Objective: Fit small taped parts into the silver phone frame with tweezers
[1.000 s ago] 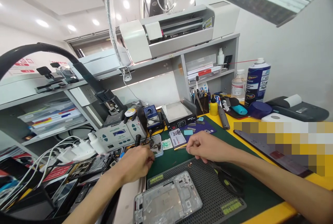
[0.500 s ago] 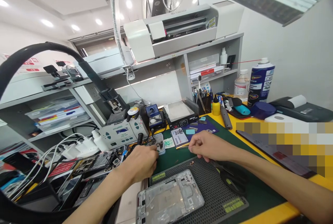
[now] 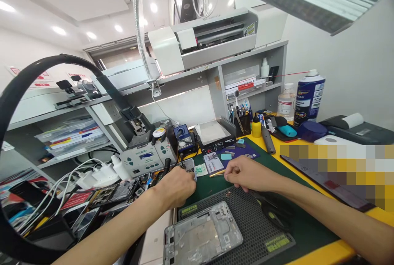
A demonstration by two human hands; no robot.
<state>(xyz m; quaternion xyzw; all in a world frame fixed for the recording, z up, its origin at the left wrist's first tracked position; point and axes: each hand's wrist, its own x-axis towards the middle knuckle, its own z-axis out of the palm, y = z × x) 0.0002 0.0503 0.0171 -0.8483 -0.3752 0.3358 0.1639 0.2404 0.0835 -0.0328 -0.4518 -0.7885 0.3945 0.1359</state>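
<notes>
My left hand is curled, its fingertips reaching into a small clear parts tray on the green mat; what the fingers pinch is hidden. My right hand rests closed on the green mat and holds thin gold tweezers that point left. An opened phone frame lies on the black perforated pad in front of both hands. A tiny copper part sits on that pad just below my right hand.
Behind the hands stand a grey soldering station, a blue tip holder and a small hot plate. A spray can and bottles stand at the right. Phones, chargers and white cables crowd the left. A black hose arcs overhead.
My left hand has slid slightly forward and right over the parts tray. The right hand has stayed nearly still. The view has shifted a little.
</notes>
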